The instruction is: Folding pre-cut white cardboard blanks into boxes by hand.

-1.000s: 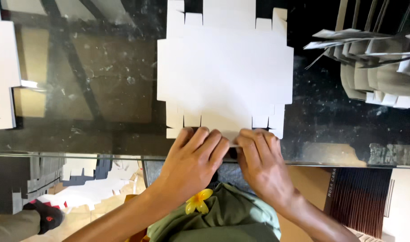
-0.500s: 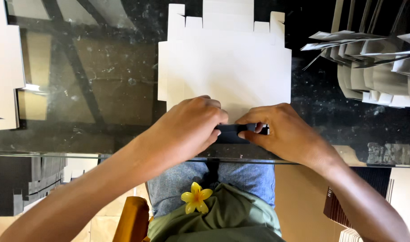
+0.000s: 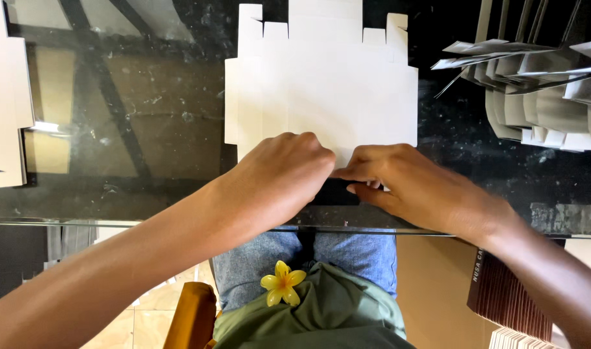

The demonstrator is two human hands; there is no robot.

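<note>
A flat white die-cut cardboard sheet (image 3: 321, 84) with tabs along its far edge lies on the glass table (image 3: 114, 148) in front of me. My left hand (image 3: 282, 171) and my right hand (image 3: 399, 181) sit side by side on the sheet's near edge. Both have their fingers curled and press down on the near flap, which is folded over and hidden under them. The fingertips of the two hands nearly touch at the middle of that edge.
Several folded white cardboard pieces (image 3: 541, 84) are piled at the far right. More white sheets (image 3: 5, 110) lie at the left edge. Below the glass are my lap with a yellow flower (image 3: 282, 284), a wooden chair arm (image 3: 189, 313) and a brown ribbed stack (image 3: 508, 297).
The near tabs of the sheet, visible a second ago, are now folded under. Both hands have slid farther onto the sheet and closed together on its near edge.
</note>
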